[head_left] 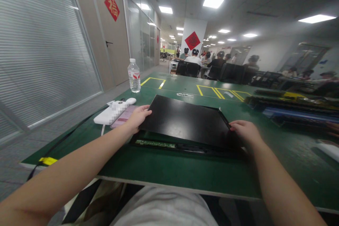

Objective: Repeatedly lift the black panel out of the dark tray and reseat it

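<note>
A glossy black screen panel (185, 118) is tilted above the green table, its near edge over a black frame. My left hand (140, 116) grips the panel's left edge, thumb on top and fingers beneath. At the right edge my right hand (245, 131) is closed in a pinch; the fingers underneath are hidden. Part of the black frame (203, 148) shows below the panel, with a green circuit board strip (155, 143) along its near side. The panel covers the rest of the frame.
On the green table (169, 169), a phone (124, 117) and white device (109, 113) lie left. A water bottle (134, 76) stands behind them. Several dark panels (286, 107) are stacked at the right. People (194, 58) sit at tables farther back.
</note>
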### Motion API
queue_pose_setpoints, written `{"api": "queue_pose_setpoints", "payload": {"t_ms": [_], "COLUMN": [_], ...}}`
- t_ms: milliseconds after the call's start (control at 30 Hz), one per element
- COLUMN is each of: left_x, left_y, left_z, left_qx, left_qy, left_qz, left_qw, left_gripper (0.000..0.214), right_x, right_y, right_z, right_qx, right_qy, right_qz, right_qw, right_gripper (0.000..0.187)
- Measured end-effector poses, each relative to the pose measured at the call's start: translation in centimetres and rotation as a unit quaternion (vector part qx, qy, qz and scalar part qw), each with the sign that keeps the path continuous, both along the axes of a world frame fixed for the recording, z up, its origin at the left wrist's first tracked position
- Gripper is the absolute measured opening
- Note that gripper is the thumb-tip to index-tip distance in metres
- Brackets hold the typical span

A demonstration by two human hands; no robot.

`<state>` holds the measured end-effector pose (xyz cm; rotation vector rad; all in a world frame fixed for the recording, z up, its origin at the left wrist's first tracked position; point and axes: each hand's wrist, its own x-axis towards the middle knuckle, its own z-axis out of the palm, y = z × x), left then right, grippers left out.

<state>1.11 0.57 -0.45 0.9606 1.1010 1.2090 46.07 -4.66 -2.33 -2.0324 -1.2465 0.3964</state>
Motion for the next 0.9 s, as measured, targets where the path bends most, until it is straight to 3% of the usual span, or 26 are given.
{"api": "queue_pose_setpoints", "payload": {"t_ms": [900], "left_x": [-0.27], "left_y": [0.32], "left_z": [-0.22], "left_qx": [0.011], "left_qy": [-0.014], "left_qz": [-0.004], "left_qw": [1.0], "left_gripper": [0.041], "right_x": [0.44], "right_y": [0.35], "right_z": [-0.41], "right_qx": [-0.001], "right_qy": [0.012], "right_qz": [0.0], "right_qw": [1.0], "right_gripper": [0.032]}}
